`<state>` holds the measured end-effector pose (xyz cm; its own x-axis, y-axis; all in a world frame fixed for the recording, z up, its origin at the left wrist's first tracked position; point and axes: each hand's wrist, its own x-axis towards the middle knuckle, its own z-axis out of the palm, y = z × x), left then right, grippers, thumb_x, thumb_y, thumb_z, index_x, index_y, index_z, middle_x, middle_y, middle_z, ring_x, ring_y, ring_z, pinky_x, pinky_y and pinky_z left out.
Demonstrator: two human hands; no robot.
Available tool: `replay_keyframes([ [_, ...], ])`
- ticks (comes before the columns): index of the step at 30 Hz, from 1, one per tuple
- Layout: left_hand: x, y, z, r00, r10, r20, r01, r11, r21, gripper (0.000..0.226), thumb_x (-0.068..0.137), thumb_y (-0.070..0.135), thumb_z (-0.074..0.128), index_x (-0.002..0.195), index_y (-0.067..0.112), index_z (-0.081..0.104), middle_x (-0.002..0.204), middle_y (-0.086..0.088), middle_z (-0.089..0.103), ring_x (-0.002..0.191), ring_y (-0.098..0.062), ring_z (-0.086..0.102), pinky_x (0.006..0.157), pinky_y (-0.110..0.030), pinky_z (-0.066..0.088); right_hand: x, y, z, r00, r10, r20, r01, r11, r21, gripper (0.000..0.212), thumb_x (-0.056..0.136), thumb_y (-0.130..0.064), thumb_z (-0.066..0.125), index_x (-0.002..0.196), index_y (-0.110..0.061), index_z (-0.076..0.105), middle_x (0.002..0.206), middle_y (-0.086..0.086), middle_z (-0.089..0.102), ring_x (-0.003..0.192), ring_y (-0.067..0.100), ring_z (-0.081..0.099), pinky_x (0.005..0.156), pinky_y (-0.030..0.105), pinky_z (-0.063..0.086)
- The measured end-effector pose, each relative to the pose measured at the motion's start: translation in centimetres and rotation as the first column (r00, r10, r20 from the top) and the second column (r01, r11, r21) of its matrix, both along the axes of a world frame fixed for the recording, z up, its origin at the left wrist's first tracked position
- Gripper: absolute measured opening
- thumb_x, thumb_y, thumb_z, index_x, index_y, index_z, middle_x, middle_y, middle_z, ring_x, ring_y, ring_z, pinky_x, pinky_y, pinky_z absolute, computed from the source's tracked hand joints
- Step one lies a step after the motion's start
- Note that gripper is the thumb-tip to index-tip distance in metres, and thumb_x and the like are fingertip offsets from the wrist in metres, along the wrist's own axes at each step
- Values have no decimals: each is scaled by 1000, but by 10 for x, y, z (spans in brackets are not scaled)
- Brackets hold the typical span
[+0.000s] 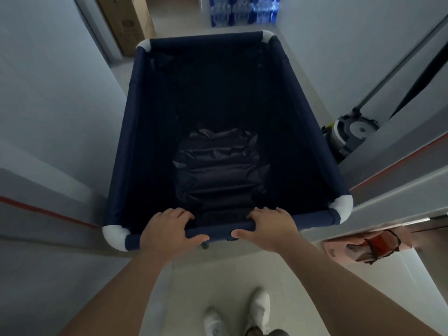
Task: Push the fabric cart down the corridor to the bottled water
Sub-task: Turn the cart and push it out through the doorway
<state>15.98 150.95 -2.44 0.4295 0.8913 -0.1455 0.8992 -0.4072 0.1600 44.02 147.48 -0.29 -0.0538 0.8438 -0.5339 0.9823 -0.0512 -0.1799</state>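
A navy fabric cart [135, 132] with white corner joints fills the middle of the corridor in front of me. Its inside is dark, with a crumpled black plastic sheet [218, 166] on the bottom. My left hand [169, 229] and my right hand [269, 226] both grip the near top rail, fingers curled over it and thumbs underneath. Packs of bottled water [242, 10] in blue wrap stand on the floor at the far end, just past the cart's far rail.
Grey walls stand close on both sides of the cart. A tall cardboard box [128, 23] leans at the far left. A floor-cleaning machine [349, 134] with a long handle sits at the right wall. An orange-and-pink object [368, 246] lies at near right. My white shoes [240, 314] are below.
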Motion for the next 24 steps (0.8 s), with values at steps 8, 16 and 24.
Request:
replay_keyframes([
  [8,3,78,-5,1000,-18,-3,18,999,40,78,78,88,36,113,28,69,109,11,68,100,-15,63,84,-36,45,31,98,2,988,-55,-142,34,989,-146,88,72,-94,23,124,-35,60,96,-7,74,87,13,63,82,36,54],
  [16,31,170,-4,999,34,30,-34,999,27,81,78,90,32,120,29,65,116,13,66,106,-13,61,90,-36,44,71,192,-1,993,73,-90,-82,992,-95,105,61,-100,23,141,-38,51,128,-7,64,113,19,60,88,38,48],
  [24,32,226,-12,997,-70,19,67,987,149,75,81,87,37,103,23,71,107,7,69,93,-18,66,86,-39,47,76,247,1,988,152,-3,-151,980,-132,89,68,-96,36,124,-33,67,106,-6,72,100,18,65,87,38,54],
])
